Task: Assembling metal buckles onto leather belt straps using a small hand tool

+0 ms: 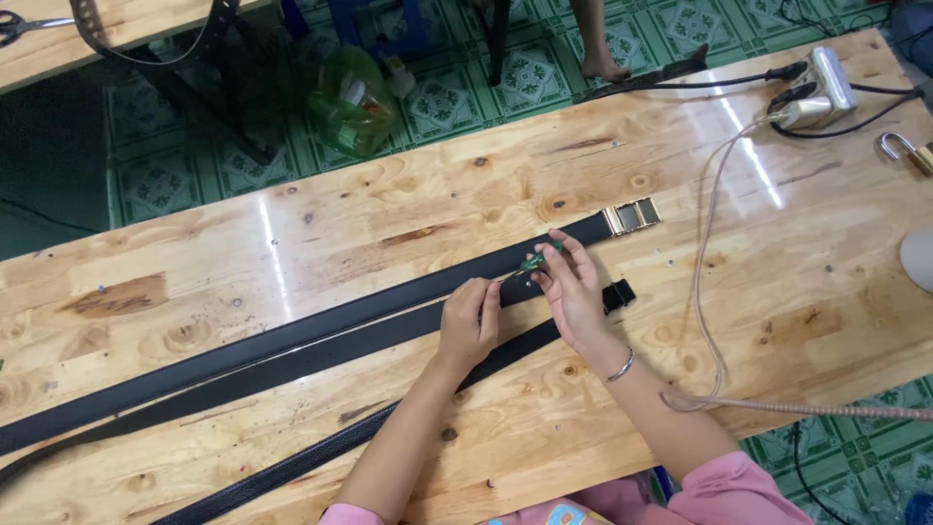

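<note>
Right hand (573, 292) pinching green-handled screwdriver (530, 262) | left hand (468, 321) gripping its tip over black belt (292, 340) | gold buckle (632, 216) lying beside | green plastic bag (352, 102) sitting on floor, contents unclear

A long wooden table (292, 233) with knots in its boards fills most of the room. At its far right corner sits a white power strip (821, 89) with black cables plugged in, and a pale pinkish cord (708, 282) runs down from it across the boards. A brass padlock (909, 151) lies near the right edge. Beyond the table, a green plastic bag (352, 102) rests on the patterned green tile floor (165, 175), where someone's bare foot (604, 66) stands. Scissors (19, 25) lie on another table at upper left.
</note>
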